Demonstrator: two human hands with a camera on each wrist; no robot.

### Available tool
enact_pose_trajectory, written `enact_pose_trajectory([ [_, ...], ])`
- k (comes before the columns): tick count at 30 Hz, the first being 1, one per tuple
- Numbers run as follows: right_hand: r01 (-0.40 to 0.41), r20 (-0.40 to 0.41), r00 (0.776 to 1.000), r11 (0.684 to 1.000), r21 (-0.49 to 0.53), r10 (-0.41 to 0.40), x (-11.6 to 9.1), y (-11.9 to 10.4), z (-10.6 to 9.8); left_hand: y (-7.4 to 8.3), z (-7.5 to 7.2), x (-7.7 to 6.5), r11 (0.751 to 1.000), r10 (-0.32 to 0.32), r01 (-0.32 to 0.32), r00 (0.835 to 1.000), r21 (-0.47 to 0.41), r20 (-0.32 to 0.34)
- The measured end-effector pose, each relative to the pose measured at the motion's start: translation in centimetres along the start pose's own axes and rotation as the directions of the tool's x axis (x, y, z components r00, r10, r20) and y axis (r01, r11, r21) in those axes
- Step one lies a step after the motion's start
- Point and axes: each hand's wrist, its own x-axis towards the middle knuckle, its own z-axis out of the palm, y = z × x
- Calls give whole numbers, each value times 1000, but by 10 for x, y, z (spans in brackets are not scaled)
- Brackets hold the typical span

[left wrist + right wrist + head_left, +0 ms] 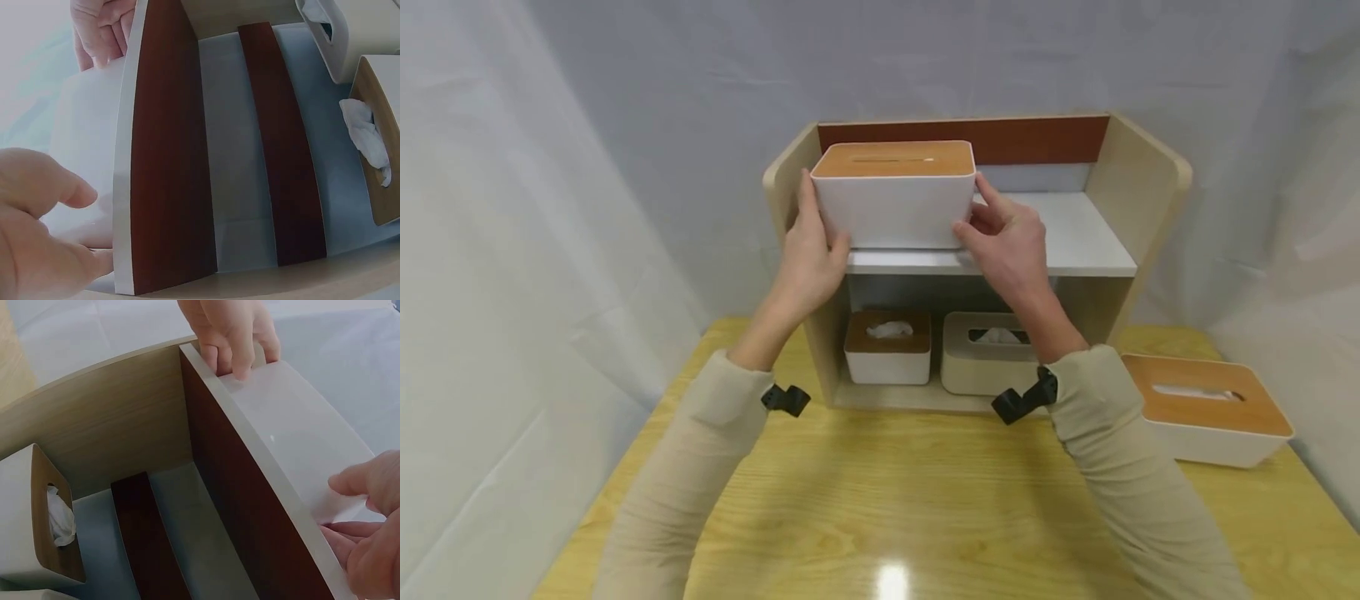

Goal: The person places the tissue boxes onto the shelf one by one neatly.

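Note:
A white tissue box (pixel 893 208) with a wood-look lid sits at the upper shelf's front edge, toward its left side. My left hand (pixel 808 262) grips its left end, thumb on the front face and fingers along the side. At the other end, my right hand (pixel 1009 242) holds the lower right corner, its thumb on the front. Both wrist views show the box's white front (pixel 87 125) between the two hands. The white shelf board (pixel 1082 233) extends to the right of the box.
Inside the lower compartment stand a small wood-lidded tissue box (pixel 889 367) and a beige tissue box (pixel 977 371), tissue showing in both. Another wood-lidded tissue box (pixel 1210 446) lies on the wooden table (pixel 850 508), right of the shelf unit (pixel 1142 179). Pale sheeting (pixel 625 167) hangs behind.

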Motion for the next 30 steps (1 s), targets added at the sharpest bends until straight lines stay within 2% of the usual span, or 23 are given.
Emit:
enact_pose_trajectory([
  [3, 15, 40, 999, 1000, 17, -16, -2, 0, 0, -1, 0, -1, 1000, -7, 7, 1000, -5, 0],
  [9, 38, 63, 997, 999, 5, -38, -6, 0, 0, 0, -1, -4, 999, -2, 2, 1000, -32, 2],
  [15, -7, 97, 995, 1000, 12, 5, -10, -5, 0, -2, -4, -8, 992, 21, -20, 1000, -125, 4],
  [19, -29, 99, 995, 999, 31, 26, -16, -7, -2, -1, -5, -13, 991, 58, -59, 998, -120, -13],
  [22, -28, 109, 994, 999, 47, 22, -24, -8, -5, 2, -6, -21, 989, 85, -87, 996, -120, -25],
  [30, 25, 139, 990, 998, 58, -33, -53, -9, -14, 11, -5, -52, 964, 152, -162, 986, -213, -66],
])
